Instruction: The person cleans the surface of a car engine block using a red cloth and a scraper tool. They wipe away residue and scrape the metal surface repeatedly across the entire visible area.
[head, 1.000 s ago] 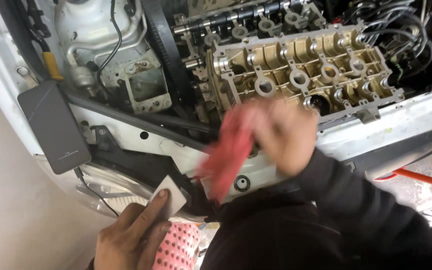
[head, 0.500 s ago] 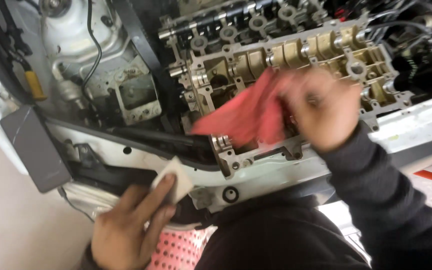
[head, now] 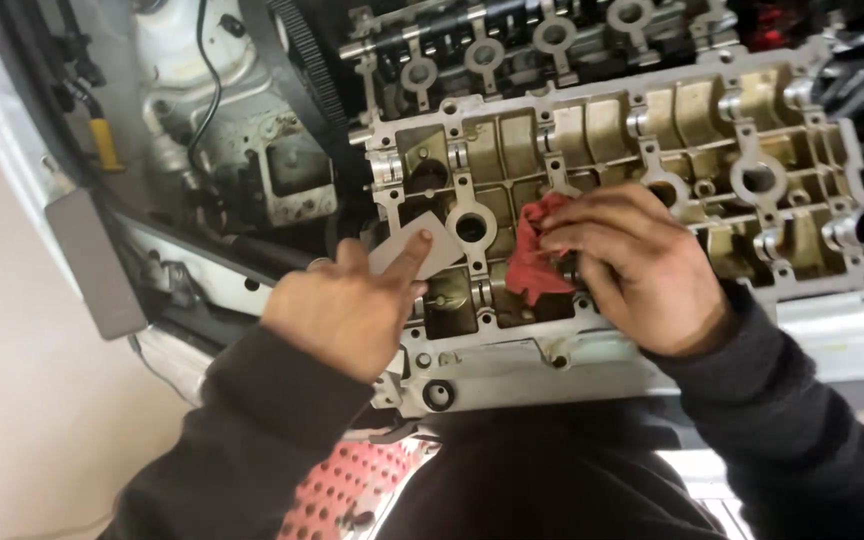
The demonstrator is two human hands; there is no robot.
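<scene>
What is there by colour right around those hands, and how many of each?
Red: 1, the rag under the right hand
White: 1, the flat card in the left hand
Yellow: 1, the handle
Total: 3

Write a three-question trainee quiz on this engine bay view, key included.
1. True or false: the right hand presses a red rag onto the open cylinder head.
2. Which does the left hand hold? A) a small pale flat card B) a wrench C) a funnel
3. Fill in: a ribbed black ______ runs up past the head's left end.

Key
1. True
2. A, the card
3. belt
</scene>
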